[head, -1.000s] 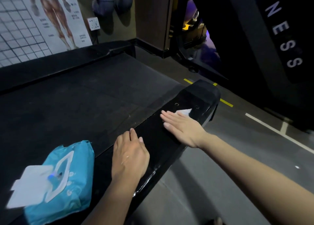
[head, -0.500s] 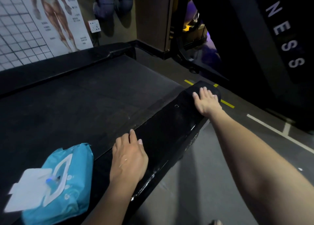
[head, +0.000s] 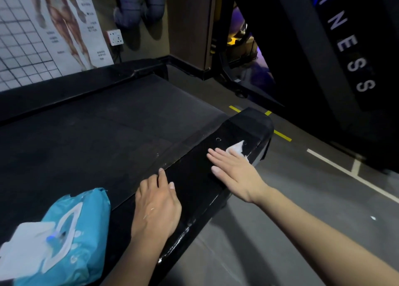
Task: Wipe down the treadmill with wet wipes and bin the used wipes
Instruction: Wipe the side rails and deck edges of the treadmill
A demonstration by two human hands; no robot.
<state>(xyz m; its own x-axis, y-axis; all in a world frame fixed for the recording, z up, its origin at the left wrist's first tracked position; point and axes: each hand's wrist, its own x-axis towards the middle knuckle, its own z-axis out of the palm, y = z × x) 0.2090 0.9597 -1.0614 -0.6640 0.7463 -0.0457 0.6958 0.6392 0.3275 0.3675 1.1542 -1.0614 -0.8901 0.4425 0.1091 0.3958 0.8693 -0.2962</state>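
Wipe pack: blue soft pack lying on the treadmill belt, just to the left of the left hand. Its white flap is peeled back toward the left. The contents cannot be made out through the opening.

Left hand: bare forearm coming up from the bottom edge. The palm is down on the black side rail, with the fingertips at the seam where rail meets belt. Fingers are relaxed and slightly bent, resting on the rail and holding nothing.

Right hand: arm stretched in from the lower right, wrist over the rail's outer edge. The hand lies flat farther along the same rail, ahead of the left hand and apart from it. Fingers are straight and close together, pressing down on the wipe.

Wipe: white, crumpled, pinned to the rail under the right fingertips. Part of it shows beyond them, near the rail's rounded end.

Surroundings: anatomy poster and wall socket beyond the belt. Grey floor with yellow and white lines lies right of the right hand.
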